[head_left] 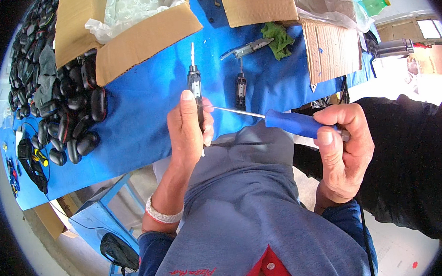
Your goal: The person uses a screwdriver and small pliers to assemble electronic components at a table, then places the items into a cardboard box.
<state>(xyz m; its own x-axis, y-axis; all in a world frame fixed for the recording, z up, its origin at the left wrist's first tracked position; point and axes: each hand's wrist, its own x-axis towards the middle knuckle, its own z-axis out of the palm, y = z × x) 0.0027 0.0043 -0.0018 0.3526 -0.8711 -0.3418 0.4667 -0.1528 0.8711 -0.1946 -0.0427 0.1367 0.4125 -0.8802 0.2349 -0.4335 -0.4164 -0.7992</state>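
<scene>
My left hand (186, 125) is closed around a slim black and silver device (194, 83), held upright with a thin pale rod at its top. The thumb lies along its face and the fingers wrap the far side. My right hand (346, 153) grips the end of a blue-handled screwdriver (292, 124) between thumb and fingers. Its metal shaft points left, and the tip reaches the device's side near my left fingers; exact contact is hard to make out. A similar black device (240, 90) lies on the blue cloth beyond, near a long grey metal piece (252, 48).
A blue cloth (133, 115) covers the table. Black oval cases (77, 101) are piled at left. Two open cardboard boxes (147, 44) (332, 50) with plastic wrapping stand at the far side. A green rag (277, 39) lies between them. A blue stool (101, 211) stands below left.
</scene>
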